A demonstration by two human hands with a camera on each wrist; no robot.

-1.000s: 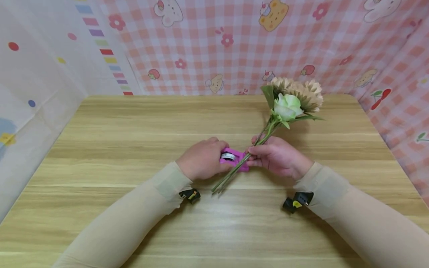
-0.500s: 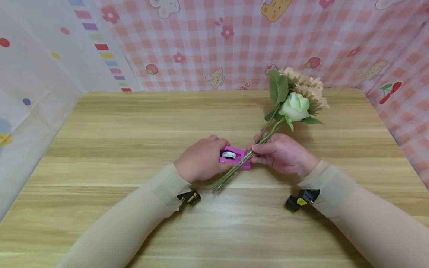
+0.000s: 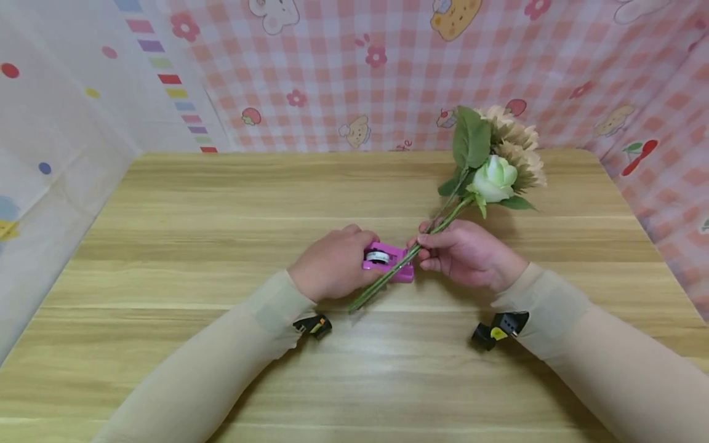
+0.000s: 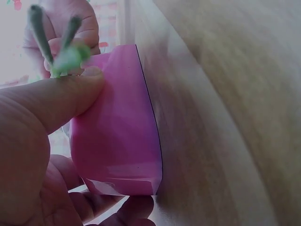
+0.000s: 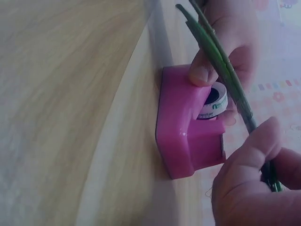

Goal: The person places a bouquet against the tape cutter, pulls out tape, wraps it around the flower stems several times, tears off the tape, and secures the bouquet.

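Observation:
My left hand [image 3: 335, 261] grips a pink tape dispenser [image 5: 174, 127] at its roll end, thumb on one side and fingers on the other. The dispenser stands on the wooden table with a white-cored roll of tape [image 5: 215, 106] in it. Between thumb and fingers, my right hand [image 3: 471, 255] pinches a small bunch of artificial flowers [image 3: 495, 178] by the green stems [image 5: 225, 70]. A pale green-white rose, beige blooms [image 3: 520, 154] and a broad leaf [image 3: 472, 138] lean toward the back right. The stems pass slantwise over the dispenser's front end in the head view.
The wooden table [image 3: 221, 197] ends at the back against a pink checked cloth [image 3: 321, 67]. White cloth [image 3: 61, 111] hangs along the left side. A small black camera [image 3: 500, 329] is strapped at the right wrist, another [image 3: 314, 325] at the left.
The bunch has turned in my right hand: the broad leaf has come up to the top and the flower heads sit slightly farther right. My left hand stays on the dispenser.

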